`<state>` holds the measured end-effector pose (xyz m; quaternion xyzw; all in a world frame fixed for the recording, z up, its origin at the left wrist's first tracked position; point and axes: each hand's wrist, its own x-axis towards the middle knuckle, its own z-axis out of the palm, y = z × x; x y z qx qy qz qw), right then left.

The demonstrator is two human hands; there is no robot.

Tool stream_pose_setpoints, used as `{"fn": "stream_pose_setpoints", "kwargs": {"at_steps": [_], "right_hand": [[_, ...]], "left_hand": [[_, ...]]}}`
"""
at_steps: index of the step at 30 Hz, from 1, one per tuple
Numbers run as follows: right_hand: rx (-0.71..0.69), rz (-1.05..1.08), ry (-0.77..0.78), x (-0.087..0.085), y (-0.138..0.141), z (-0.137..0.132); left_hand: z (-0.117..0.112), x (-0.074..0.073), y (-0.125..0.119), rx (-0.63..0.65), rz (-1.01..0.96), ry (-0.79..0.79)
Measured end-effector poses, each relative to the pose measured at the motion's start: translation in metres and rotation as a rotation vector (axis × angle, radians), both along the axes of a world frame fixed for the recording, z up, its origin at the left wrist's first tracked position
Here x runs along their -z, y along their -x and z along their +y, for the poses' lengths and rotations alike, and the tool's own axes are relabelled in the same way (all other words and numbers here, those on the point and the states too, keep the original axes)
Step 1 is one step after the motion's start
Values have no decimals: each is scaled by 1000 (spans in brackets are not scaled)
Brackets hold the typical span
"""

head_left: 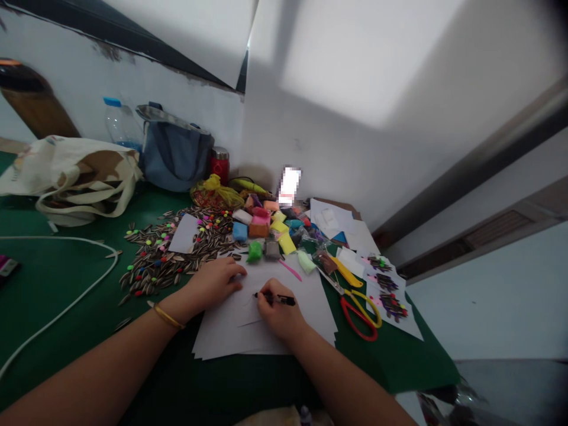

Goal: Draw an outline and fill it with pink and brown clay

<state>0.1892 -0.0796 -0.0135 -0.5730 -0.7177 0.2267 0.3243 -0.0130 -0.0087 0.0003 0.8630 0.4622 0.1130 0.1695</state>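
Note:
In the head view my right hand (pixel 280 310) is closed round a black pen (pixel 284 300), its tip resting on a small white sheet (pixel 248 313). That sheet lies on a stack of white paper (pixel 222 345), and a faint line shows near the pen tip. My left hand (pixel 218 283) rests on the paper's left part with fingers spread, holding nothing. A pink plastic stick (pixel 290 270) lies at the far edge of the stack. Just beyond are colourful packets of modelling clay (pixel 271 248). Striped sunflower seeds (pixel 153 263) mixed with small coloured balls spread out left of my left hand.
Right of the paper lie scissors (pixel 360 313) with red and yellow handles, a yellow cutter (pixel 348 272) and a sheet with seed decorations (pixel 390 290). A phone (pixel 289 184) leans at the wall. Bags (pixel 175 154) stand at back left; a white cable (pixel 66 313) crosses the green table.

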Motion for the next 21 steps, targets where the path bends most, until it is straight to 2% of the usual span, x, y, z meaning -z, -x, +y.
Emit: {"fn": "stream_pose_setpoints", "kwargs": {"at_steps": [5,8,13,21], "right_hand": [[7,61,32,-5,0,-3],[-44,101,64,-7,0,-6],[-122,80,90,-3,1,-7],[-150,63,98,1,0,-7]], "left_hand": [[0,1,0,3,-4,1],[0,1,0,-4,3,2],[0,0,0,1,14,3],[0,1,0,-4,6,4]]}}
